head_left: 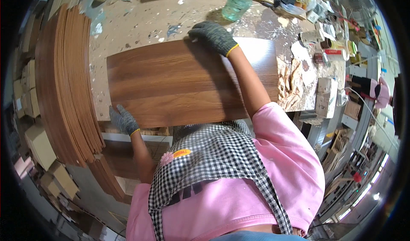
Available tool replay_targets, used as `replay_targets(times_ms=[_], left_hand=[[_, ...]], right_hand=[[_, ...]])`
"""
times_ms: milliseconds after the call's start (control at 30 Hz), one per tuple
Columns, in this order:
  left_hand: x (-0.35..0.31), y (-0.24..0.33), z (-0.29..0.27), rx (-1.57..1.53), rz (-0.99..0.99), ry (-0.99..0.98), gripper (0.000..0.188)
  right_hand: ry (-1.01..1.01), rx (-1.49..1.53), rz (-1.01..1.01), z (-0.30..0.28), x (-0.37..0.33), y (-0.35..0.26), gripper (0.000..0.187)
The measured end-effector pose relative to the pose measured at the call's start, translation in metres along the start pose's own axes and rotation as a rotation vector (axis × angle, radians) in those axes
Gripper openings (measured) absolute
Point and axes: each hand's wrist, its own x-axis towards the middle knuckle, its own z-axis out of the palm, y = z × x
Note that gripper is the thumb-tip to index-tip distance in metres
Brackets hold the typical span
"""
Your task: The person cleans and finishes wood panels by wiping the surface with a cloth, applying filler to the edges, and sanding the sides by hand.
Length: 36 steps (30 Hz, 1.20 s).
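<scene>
A large brown wood-grain panel (171, 83) lies flat on a paint-spattered workbench (141, 23). My left hand (124, 120), in a grey knit glove with a yellow cuff, grips the panel's near left corner. My right hand (213, 37), gloved the same way, reaches across the panel with its fingers curled over the far edge. My pink shirt and checked apron fill the lower part of the view and hide the panel's near right edge.
A thick stack of wood-grain sheets (64, 83) stands on edge at the left. A clear bottle with a green cap (237, 2) sits just past the panel. Cans, tape and small boxes (331, 49) crowd the bench's right end, beside brown scraps (292, 83). Cardboard boxes (38, 145) lie lower left.
</scene>
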Motion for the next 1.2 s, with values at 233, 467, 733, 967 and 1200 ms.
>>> replay_targets(times_ms=[233, 467, 733, 967, 1200], left_hand=[[-0.003, 0.003, -0.001, -0.019, -0.043, -0.012, 0.062], [-0.004, 0.015, -0.009, -0.037, -0.099, -0.048, 0.062], [-0.001, 0.012, -0.011, 0.037, -0.081, -0.078, 0.060], [-0.001, 0.001, -0.005, 0.066, -0.045, -0.057, 0.063], [0.007, -0.006, 0.002, 0.042, 0.045, -0.019, 0.060]], right_hand=[[0.042, -0.119, 0.297, -0.057, -0.086, 0.059, 0.021], [0.098, -0.261, 0.277, -0.075, -0.082, 0.044, 0.026], [0.165, -0.122, 0.137, -0.045, -0.084, 0.040, 0.021], [0.161, -0.420, 0.587, -0.153, -0.220, 0.099, 0.034], [0.313, -0.735, 1.245, -0.170, -0.376, 0.164, 0.033]])
